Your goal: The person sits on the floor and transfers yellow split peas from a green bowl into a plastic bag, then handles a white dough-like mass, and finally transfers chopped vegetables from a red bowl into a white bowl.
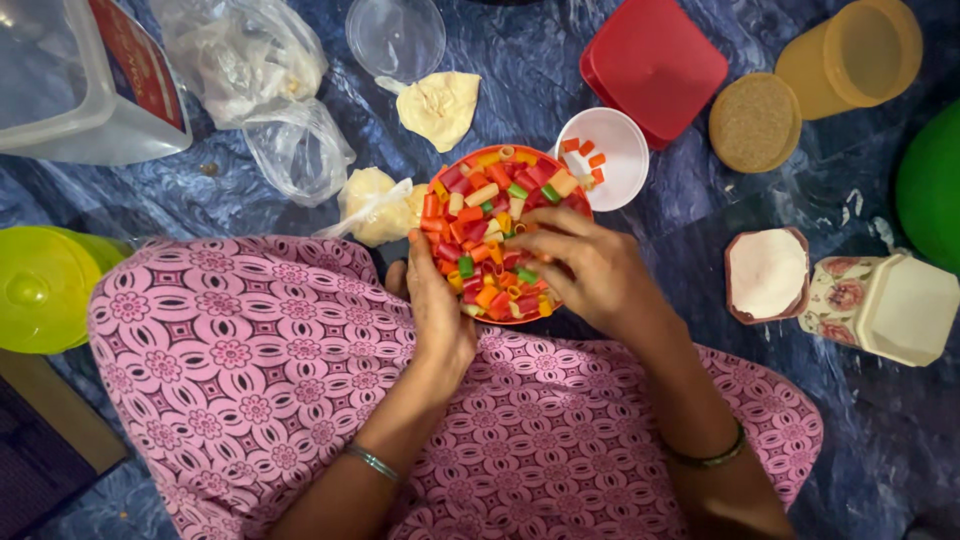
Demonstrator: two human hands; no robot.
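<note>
My lap, under the pink patterned cloth (250,360), fills the lower half of the view, and the blue sheet (520,70) spreads beyond it. On the cloth's far edge sits the red plate (578,196), heaped with short coloured tube pieces (480,240) — red, orange, yellow, green.

My left hand (437,305) props the plate at its seven o'clock rim, palm turned in and fingers half curled along the edge. My right hand (590,275) lies over the heap from four o'clock, fingers drawn narrow and tips pressed together in the pile; whether a piece is pinched between them I cannot tell.

At the plate's one o'clock, just beside it, stands a small white bowl (612,165) with a few orange pieces in it. Farther out at one o'clock lies a red lid (655,65), at two o'clock a round brown lid (755,122) and a yellow jar (850,55). At three o'clock, well apart, is a small dish of white powder (768,275). At nine o'clock a knotted bag of pale stuff (375,205) touches the rim.

I judge the pieces light, stiff and brittle — dry, smooth, apt to skid off the heap. A fingertip pinch across one tube suits them. The plate is shallow and piled high, so it wants support under the rim, kept level.
</note>
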